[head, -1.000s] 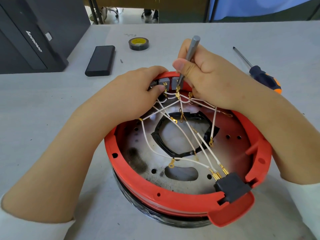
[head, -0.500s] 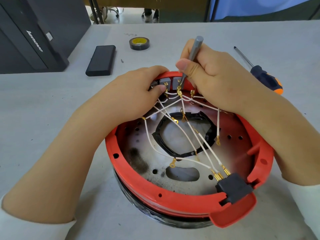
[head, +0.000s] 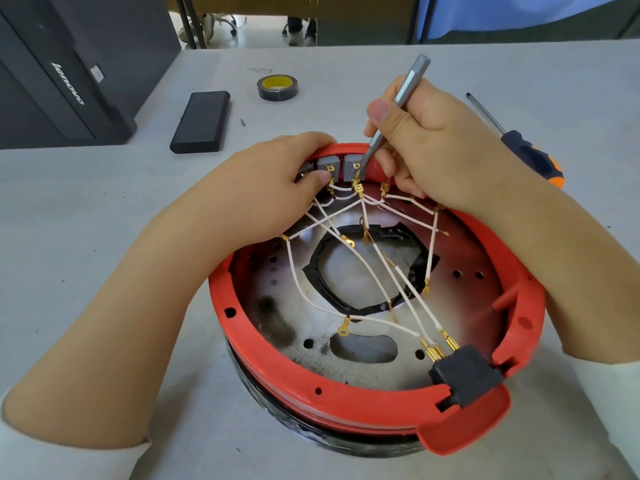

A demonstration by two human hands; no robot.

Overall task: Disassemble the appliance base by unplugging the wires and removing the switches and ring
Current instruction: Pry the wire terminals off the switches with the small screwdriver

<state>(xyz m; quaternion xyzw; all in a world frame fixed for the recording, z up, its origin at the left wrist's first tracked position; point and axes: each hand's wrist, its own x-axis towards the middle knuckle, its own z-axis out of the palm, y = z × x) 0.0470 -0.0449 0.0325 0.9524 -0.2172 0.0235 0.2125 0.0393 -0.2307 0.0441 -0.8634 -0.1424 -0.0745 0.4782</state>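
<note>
One wide-angle view from a camera on my head, looking forward and steeply down over my own forearms. It sits close above the round red plastic appliance base (head: pixel 346 403), which fills the lower middle of the frame, its near rim at the bottom. My left hand (head: pixel 263 188) and right hand (head: pixel 436 147) enter from the bottom corners and meet at the far rim. The pale grey table (head: pixel 69 220) stretches away, edges bowed by the lens; floor shows beyond the top.
</note>
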